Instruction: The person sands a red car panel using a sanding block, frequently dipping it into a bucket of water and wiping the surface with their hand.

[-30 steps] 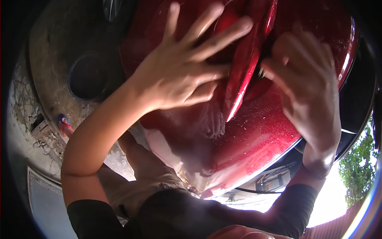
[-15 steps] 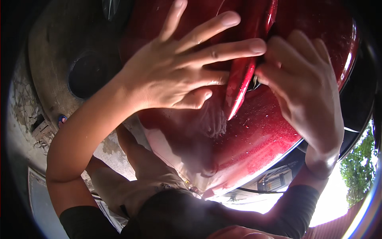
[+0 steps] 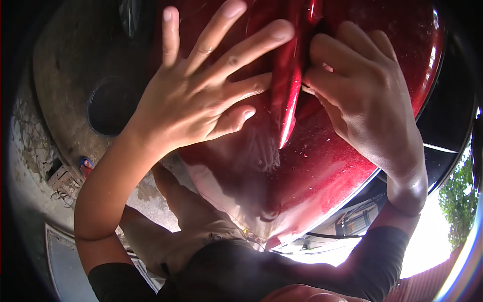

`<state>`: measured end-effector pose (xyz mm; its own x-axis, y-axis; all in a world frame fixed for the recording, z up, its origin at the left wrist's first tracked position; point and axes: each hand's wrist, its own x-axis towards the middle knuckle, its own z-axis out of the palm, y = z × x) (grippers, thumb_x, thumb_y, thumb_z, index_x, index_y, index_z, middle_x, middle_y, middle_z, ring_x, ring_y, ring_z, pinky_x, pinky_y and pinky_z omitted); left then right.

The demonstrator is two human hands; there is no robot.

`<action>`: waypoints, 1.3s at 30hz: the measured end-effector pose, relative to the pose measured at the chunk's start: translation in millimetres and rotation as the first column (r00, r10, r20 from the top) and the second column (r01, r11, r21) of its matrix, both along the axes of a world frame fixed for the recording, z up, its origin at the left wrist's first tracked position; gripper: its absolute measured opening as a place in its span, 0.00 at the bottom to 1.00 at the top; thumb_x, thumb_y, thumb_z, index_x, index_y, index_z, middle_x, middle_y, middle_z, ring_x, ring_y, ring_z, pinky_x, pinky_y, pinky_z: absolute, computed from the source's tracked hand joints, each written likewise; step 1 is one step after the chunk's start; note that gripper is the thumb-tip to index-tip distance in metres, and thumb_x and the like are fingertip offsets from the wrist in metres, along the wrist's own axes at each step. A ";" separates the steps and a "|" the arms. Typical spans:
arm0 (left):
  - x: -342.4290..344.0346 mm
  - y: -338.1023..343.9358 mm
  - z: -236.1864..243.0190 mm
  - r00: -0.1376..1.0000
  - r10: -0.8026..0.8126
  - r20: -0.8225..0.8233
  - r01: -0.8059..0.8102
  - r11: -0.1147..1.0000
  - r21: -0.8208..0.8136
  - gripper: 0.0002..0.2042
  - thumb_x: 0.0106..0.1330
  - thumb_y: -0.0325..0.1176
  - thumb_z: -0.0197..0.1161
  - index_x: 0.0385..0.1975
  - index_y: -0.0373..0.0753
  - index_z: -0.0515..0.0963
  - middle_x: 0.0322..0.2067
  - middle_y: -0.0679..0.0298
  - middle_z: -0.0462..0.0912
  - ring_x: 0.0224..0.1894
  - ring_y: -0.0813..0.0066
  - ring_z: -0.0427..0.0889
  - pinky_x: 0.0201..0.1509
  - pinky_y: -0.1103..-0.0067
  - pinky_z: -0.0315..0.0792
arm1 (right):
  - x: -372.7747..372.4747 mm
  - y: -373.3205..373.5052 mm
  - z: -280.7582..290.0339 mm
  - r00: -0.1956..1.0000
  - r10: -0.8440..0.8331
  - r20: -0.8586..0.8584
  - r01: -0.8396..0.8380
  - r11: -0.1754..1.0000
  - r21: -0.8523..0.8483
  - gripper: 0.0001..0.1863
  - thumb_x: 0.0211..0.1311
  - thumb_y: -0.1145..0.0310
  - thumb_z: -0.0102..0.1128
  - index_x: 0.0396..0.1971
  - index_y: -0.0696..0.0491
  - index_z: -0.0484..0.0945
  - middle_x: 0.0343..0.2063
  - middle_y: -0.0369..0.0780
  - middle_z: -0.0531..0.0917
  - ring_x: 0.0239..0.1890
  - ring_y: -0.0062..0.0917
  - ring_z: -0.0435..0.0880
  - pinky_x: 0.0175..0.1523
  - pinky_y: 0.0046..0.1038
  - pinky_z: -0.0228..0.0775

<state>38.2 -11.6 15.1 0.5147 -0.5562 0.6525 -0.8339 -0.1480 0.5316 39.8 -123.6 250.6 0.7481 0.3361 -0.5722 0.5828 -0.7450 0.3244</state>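
I count two hands at one red flap (image 3: 288, 90), which sits between them over red bodywork (image 3: 322, 161). My left hand (image 3: 196, 95) spreads all five digits, one reaching the flap's edge. My right hand (image 3: 359, 85) is curled close beside it; what it pinches, I can't tell.

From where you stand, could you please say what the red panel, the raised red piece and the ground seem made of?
Red panel: probably painted metal, glossy, from its bright reflections. Raised red piece: painted metal or plastic, glossy; sharp highlight fits both. Ground: likely concrete, matt, blotchy grey.
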 end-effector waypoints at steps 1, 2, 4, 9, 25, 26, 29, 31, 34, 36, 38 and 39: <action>-1.8 -1.1 -7.1 0.999 -0.050 0.016 0.050 0.999 0.010 0.18 0.73 0.59 0.49 0.52 0.67 0.84 0.80 0.65 0.51 0.81 0.37 0.36 0.74 0.33 0.18 | -1.5 -1.0 0.9 1.000 -0.005 -0.004 0.005 1.000 0.015 0.08 0.43 0.73 0.73 0.23 0.53 0.81 0.30 0.33 0.75 0.35 0.28 0.74 0.40 0.33 0.63; -1.8 -2.3 -12.0 0.994 -0.100 0.031 0.100 0.995 0.020 0.18 0.73 0.60 0.49 0.50 0.66 0.84 0.80 0.64 0.49 0.81 0.37 0.36 0.74 0.32 0.20 | -1.2 0.0 2.5 1.000 -0.002 0.000 0.002 1.000 0.013 0.08 0.43 0.73 0.73 0.23 0.53 0.81 0.30 0.33 0.75 0.35 0.28 0.74 0.40 0.33 0.63; 3.4 -4.3 -19.6 0.988 -0.143 0.053 0.144 0.990 -0.011 0.18 0.72 0.61 0.50 0.49 0.67 0.85 0.80 0.64 0.48 0.80 0.37 0.36 0.73 0.31 0.22 | 1.8 6.8 5.3 0.999 0.016 -0.031 -0.008 0.972 0.236 0.08 0.42 0.71 0.71 0.24 0.53 0.81 0.29 0.33 0.75 0.35 0.28 0.74 0.41 0.33 0.62; 7.8 -13.8 -11.5 0.964 -0.260 0.048 0.263 0.962 -0.068 0.15 0.67 0.63 0.58 0.44 0.68 0.85 0.81 0.64 0.43 0.79 0.33 0.40 0.69 0.24 0.32 | 0.3 21.4 19.8 0.991 -0.002 -0.132 -0.004 0.999 -0.050 0.09 0.40 0.68 0.69 0.24 0.53 0.81 0.30 0.32 0.75 0.35 0.27 0.73 0.41 0.32 0.61; 5.7 -3.5 -19.7 0.982 -0.181 0.060 0.185 0.980 -0.073 0.18 0.61 0.62 0.64 0.46 0.64 0.86 0.80 0.58 0.45 0.79 0.31 0.35 0.69 0.24 0.29 | 3.4 3.6 8.9 0.993 -0.003 -0.118 0.011 0.997 0.072 0.09 0.42 0.70 0.71 0.26 0.52 0.81 0.29 0.33 0.75 0.33 0.27 0.73 0.39 0.33 0.61; 7.6 -4.3 -21.1 0.978 -0.202 0.058 0.206 0.976 -0.069 0.19 0.61 0.62 0.65 0.47 0.64 0.86 0.80 0.58 0.45 0.79 0.31 0.35 0.70 0.25 0.29 | 6.6 4.1 9.9 0.991 0.002 -0.133 0.007 0.997 0.072 0.09 0.42 0.70 0.71 0.26 0.52 0.81 0.29 0.33 0.75 0.33 0.28 0.73 0.39 0.33 0.62; 16.6 -5.9 -16.6 0.970 -0.242 0.023 0.242 0.970 0.022 0.25 0.56 0.63 0.68 0.54 0.67 0.84 0.81 0.59 0.43 0.79 0.31 0.36 0.70 0.25 0.29 | 14.2 3.4 9.8 0.997 0.012 -0.073 -0.006 0.997 0.082 0.10 0.42 0.72 0.72 0.27 0.52 0.81 0.29 0.34 0.75 0.34 0.29 0.74 0.40 0.34 0.64; 25.3 -14.5 14.2 0.985 -0.167 -0.040 0.162 0.981 -0.102 0.34 0.55 0.67 0.67 0.64 0.68 0.78 0.81 0.55 0.41 0.80 0.33 0.36 0.69 0.26 0.32 | 15.6 -0.1 16.1 1.000 0.009 0.010 -0.009 0.999 0.041 0.11 0.43 0.73 0.72 0.29 0.53 0.81 0.30 0.35 0.75 0.35 0.30 0.76 0.41 0.35 0.65; 36.4 -13.5 17.2 0.986 -0.164 -0.044 0.169 0.925 0.340 0.42 0.58 0.83 0.46 0.69 0.68 0.71 0.80 0.54 0.26 0.79 0.33 0.22 0.70 0.25 0.21 | 18.3 -1.6 15.1 0.999 0.018 0.042 -0.019 1.000 0.014 0.12 0.43 0.76 0.71 0.32 0.54 0.82 0.31 0.37 0.76 0.36 0.31 0.78 0.42 0.36 0.67; 33.9 -9.5 13.1 0.969 -0.220 -0.111 0.237 0.956 0.175 0.41 0.57 0.81 0.52 0.68 0.66 0.72 0.80 0.52 0.27 0.79 0.32 0.22 0.69 0.24 0.22 | 14.4 4.4 12.1 1.000 0.000 -0.002 0.000 1.000 0.005 0.14 0.43 0.77 0.71 0.34 0.55 0.83 0.32 0.37 0.77 0.37 0.32 0.79 0.43 0.37 0.69; 30.4 -8.2 6.2 0.960 -0.232 -0.155 0.254 0.957 0.143 0.40 0.57 0.80 0.54 0.67 0.66 0.73 0.80 0.53 0.25 0.79 0.32 0.20 0.69 0.24 0.22 | 10.8 8.6 9.5 0.999 -0.026 -0.047 0.025 0.999 -0.020 0.15 0.44 0.79 0.71 0.36 0.56 0.83 0.33 0.38 0.77 0.38 0.33 0.80 0.44 0.38 0.70; 26.1 -3.1 3.1 0.983 -0.144 -0.112 0.168 0.955 0.245 0.39 0.58 0.77 0.57 0.65 0.62 0.75 0.80 0.51 0.29 0.79 0.33 0.25 0.70 0.26 0.26 | 9.6 10.0 8.4 0.997 -0.043 -0.065 0.041 0.999 -0.035 0.16 0.44 0.80 0.70 0.37 0.56 0.83 0.33 0.39 0.78 0.38 0.34 0.81 0.44 0.38 0.71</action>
<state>64.3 -14.8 18.2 0.4595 -0.7748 0.4342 -0.8067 -0.1595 0.5691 49.4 -113.6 259.1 0.7213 0.2848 -0.6314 0.5722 -0.7586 0.3116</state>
